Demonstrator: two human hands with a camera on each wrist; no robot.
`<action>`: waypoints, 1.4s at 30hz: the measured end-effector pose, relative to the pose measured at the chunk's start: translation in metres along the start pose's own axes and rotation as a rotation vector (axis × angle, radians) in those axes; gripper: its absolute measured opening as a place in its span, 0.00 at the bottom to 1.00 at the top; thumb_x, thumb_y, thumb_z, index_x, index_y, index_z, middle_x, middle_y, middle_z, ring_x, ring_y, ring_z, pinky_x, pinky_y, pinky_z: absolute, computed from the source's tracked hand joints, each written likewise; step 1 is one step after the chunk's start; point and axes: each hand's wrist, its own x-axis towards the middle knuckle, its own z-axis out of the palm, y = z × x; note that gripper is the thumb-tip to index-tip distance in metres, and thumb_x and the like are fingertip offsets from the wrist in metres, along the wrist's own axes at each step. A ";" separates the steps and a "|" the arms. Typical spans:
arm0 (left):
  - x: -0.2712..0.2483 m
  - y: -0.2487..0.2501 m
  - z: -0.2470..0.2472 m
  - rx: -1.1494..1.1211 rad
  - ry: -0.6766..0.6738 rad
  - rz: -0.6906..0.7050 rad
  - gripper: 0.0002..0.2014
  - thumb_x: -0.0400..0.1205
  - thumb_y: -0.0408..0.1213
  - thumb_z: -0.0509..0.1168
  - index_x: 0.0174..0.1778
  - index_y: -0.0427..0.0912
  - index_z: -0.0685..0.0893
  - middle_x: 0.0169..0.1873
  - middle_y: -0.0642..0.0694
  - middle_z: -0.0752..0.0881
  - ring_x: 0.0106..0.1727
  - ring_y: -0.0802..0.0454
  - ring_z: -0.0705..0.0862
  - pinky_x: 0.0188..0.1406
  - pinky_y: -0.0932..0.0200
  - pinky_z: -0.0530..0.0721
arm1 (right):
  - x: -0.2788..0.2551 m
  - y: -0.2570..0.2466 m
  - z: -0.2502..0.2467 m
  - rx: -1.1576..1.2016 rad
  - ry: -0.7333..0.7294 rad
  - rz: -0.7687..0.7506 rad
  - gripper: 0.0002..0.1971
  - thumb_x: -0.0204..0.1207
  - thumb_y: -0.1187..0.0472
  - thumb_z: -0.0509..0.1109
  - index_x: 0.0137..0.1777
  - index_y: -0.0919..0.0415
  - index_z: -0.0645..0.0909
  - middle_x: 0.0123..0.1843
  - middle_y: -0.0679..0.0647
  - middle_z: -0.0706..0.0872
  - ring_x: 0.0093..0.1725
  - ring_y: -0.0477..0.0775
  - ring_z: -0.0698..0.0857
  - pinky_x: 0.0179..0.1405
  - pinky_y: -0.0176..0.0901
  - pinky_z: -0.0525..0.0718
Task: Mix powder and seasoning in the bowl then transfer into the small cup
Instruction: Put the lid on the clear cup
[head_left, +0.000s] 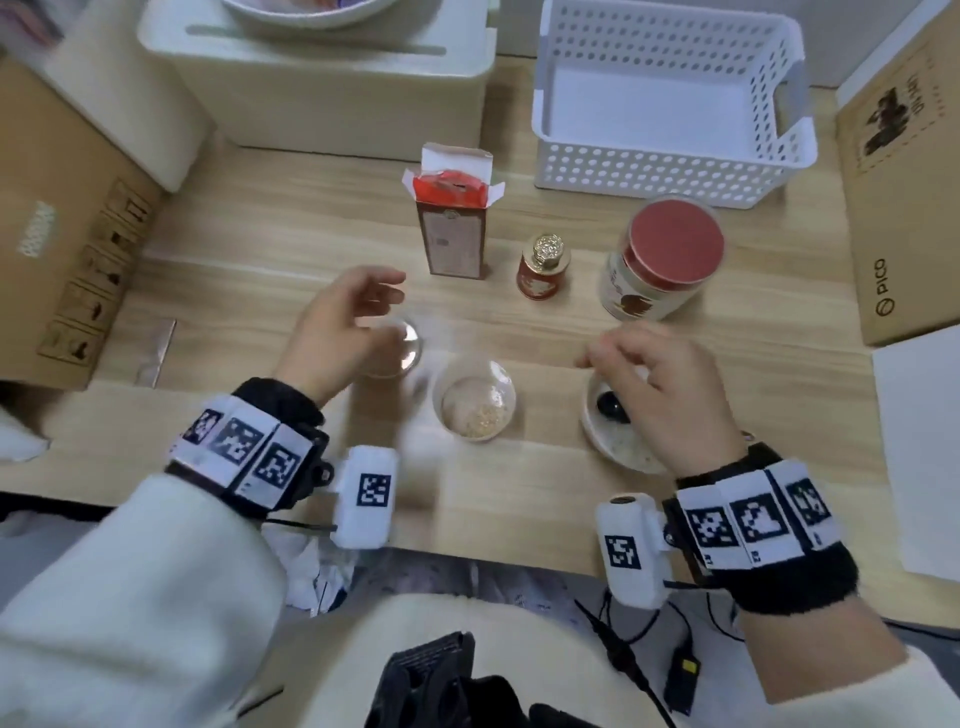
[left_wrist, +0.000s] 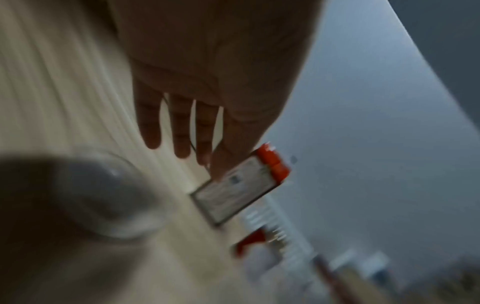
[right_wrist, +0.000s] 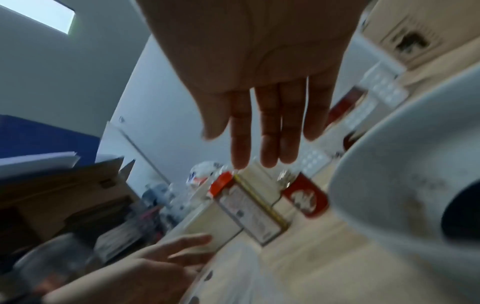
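Observation:
A small clear cup (head_left: 475, 402) with pale powder and grains stands near the table's front, between my hands. To its right is a white bowl (head_left: 602, 441) with powder residue and a black spoon (head_left: 610, 405) in it. My right hand (head_left: 618, 358) hovers just over the bowl, fingers relaxed and holding nothing; in the right wrist view its fingers (right_wrist: 270, 133) are straight above the bowl (right_wrist: 402, 164). My left hand (head_left: 384, 306) is open above a second clear cup (head_left: 400, 348), blurred, seen also as a clear cup (left_wrist: 109, 197); its fingers (left_wrist: 182, 127) are straight.
Behind the cups stand an opened red-topped carton (head_left: 454, 228), a small red bottle with a gold cap (head_left: 543, 270) and a red-lidded jar (head_left: 665, 260). A white perforated basket (head_left: 670, 156) and a cream box (head_left: 322, 93) sit at the back. Cardboard boxes (head_left: 67, 249) flank both sides.

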 end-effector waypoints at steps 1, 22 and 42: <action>0.006 -0.014 0.000 0.215 -0.015 0.014 0.31 0.70 0.26 0.72 0.68 0.49 0.74 0.64 0.46 0.80 0.64 0.50 0.76 0.66 0.52 0.74 | 0.001 -0.005 0.011 -0.001 -0.127 0.006 0.13 0.71 0.48 0.70 0.51 0.54 0.84 0.49 0.47 0.82 0.47 0.38 0.77 0.49 0.23 0.69; -0.007 -0.024 0.001 -0.623 -0.323 0.050 0.35 0.51 0.30 0.77 0.56 0.49 0.77 0.57 0.53 0.80 0.62 0.64 0.81 0.57 0.68 0.80 | 0.015 0.001 0.111 0.334 -0.160 0.070 0.41 0.50 0.70 0.84 0.57 0.40 0.67 0.62 0.50 0.75 0.62 0.46 0.74 0.59 0.23 0.68; -0.010 -0.057 0.038 -0.365 -0.412 0.186 0.46 0.55 0.35 0.80 0.68 0.51 0.66 0.65 0.55 0.75 0.68 0.62 0.76 0.66 0.67 0.74 | 0.016 -0.008 0.101 -0.184 -0.345 -0.192 0.46 0.63 0.42 0.72 0.79 0.52 0.55 0.76 0.59 0.63 0.75 0.58 0.65 0.70 0.61 0.71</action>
